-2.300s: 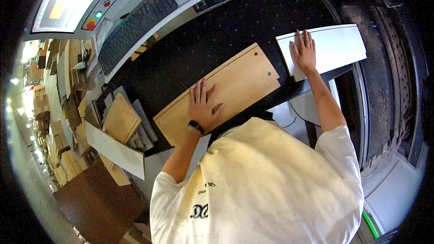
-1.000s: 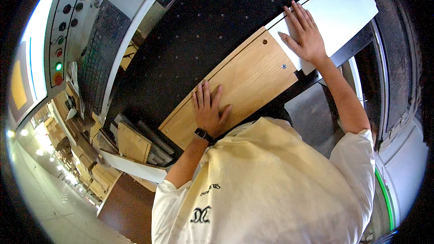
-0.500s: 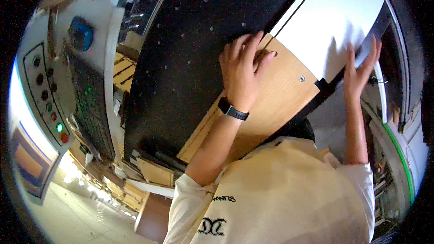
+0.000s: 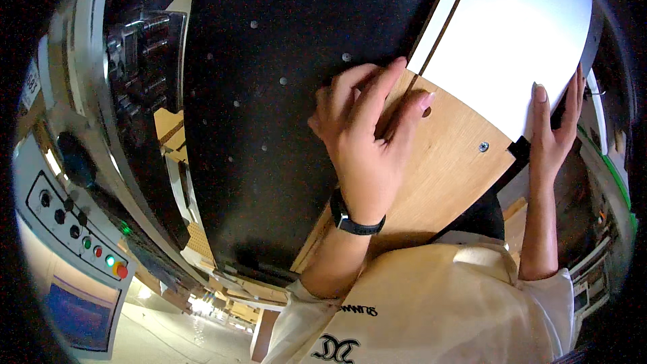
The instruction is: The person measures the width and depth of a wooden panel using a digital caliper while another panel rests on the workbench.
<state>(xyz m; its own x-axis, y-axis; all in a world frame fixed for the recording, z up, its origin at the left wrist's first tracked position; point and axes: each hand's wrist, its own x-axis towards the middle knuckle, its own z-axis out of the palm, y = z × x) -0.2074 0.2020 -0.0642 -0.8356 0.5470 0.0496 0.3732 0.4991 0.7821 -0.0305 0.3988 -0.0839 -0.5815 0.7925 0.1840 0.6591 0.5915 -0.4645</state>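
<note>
White board [image 4: 519,34] abuts wood board [image 4: 455,141]; left grip [image 4: 369,141] and right grip [image 4: 554,136] apart at edges; black table [image 4: 269,138] stretches left.

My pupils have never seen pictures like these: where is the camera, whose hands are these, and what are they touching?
A fisheye camera on a person's head looks down, so straight edges bend. There is no robot: the wearer works bare-handed. A tan panel and a white panel lie end to end on the black surface. The left hand, fingers bent, is at the tan panel's corner beside the join; the right hand is at the white panel's near edge. Whether either grip is closed, I can't tell.
</note>
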